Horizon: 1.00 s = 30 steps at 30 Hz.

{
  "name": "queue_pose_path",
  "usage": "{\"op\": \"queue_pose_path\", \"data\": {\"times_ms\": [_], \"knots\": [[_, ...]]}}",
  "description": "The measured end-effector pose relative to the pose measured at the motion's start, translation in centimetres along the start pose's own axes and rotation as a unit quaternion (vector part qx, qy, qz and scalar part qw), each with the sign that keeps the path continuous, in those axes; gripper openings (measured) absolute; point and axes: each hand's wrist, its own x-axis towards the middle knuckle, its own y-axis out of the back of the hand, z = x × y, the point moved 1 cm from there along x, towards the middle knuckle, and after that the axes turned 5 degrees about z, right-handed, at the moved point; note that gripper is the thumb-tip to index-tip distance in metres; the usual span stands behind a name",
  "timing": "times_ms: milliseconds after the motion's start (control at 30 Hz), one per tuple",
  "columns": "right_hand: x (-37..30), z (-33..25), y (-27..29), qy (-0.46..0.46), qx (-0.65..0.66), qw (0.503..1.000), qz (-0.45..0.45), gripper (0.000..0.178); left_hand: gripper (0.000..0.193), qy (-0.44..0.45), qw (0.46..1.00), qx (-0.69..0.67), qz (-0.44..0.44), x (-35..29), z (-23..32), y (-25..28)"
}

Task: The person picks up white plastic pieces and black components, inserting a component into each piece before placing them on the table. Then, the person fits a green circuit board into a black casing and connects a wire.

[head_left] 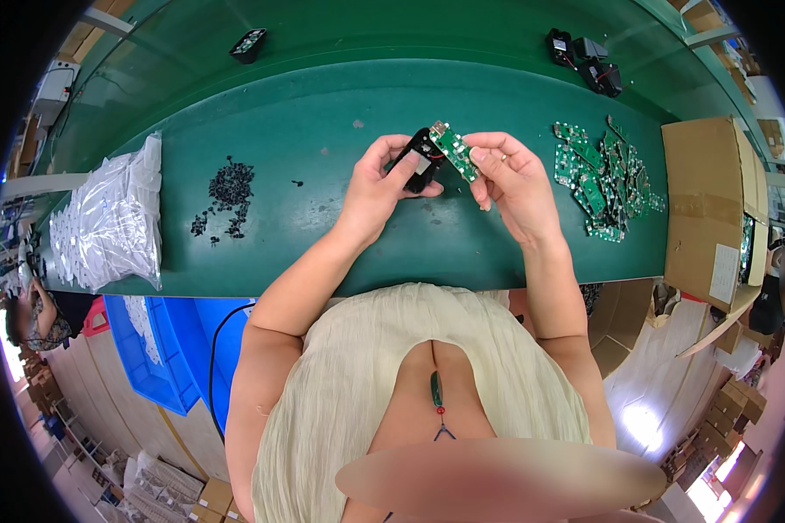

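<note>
Above the middle of the green bench, my left hand [377, 185] is closed round a black plastic housing [422, 146], its thumb across the open inside. My right hand [516, 179] pinches the lower right end of a green circuit board [456, 153]. The board is tilted, with a metal connector at its upper left end, and its edge overlaps the housing in this view. A short stretch of red wire shows between the two. Whether the wire joins them is too small to tell. To the left on the bench lies a pile of small black parts [229, 187].
Green circuit boards [597, 179] lie heaped at the right, beside a cardboard box [702, 205]. A clear plastic bag of pale parts [113, 218] rests at the left. Black housings [591, 63] sit at the back right, another black housing [248, 45] at the back left. Blue bins [161, 357] stand below the bench.
</note>
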Motion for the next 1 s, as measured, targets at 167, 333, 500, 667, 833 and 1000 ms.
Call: {"op": "queue_pose_path", "data": {"times_ms": [167, 333, 500, 667, 833, 1000], "knots": [[0.2, 0.0, 0.3, -0.008, 0.016, 1.0, -0.004, 0.015, 0.022, -0.001, 1.0, 0.007, 0.003, -0.1, 0.1, -0.2], [0.4, 0.3, 0.3, -0.019, 0.026, 0.999, -0.011, 0.016, 0.022, -0.001, 1.0, 0.013, 0.004, 0.0, 0.0, 0.0], [0.2, 0.3, 0.1, -0.024, 0.019, 0.999, -0.014, 0.015, 0.023, -0.006, 1.0, 0.016, 0.008, -0.3, 0.2, -0.3], [-0.2, 0.5, -0.7, 0.012, -0.045, 0.999, -0.017, 0.014, 0.024, 0.019, 1.0, 0.007, -0.017, -0.4, 0.3, -0.3], [-0.4, 1.1, -0.7, 0.096, -0.171, 0.98, 0.033, 0.012, 0.028, 0.054, 0.998, -0.02, -0.035, -1.1, 0.6, -0.6], [-0.3, 1.2, -0.9, 0.107, -0.21, 0.972, 0.028, 0.012, 0.035, 0.037, 0.998, 0.037, -0.041, -1.5, 0.4, -0.4]]}}
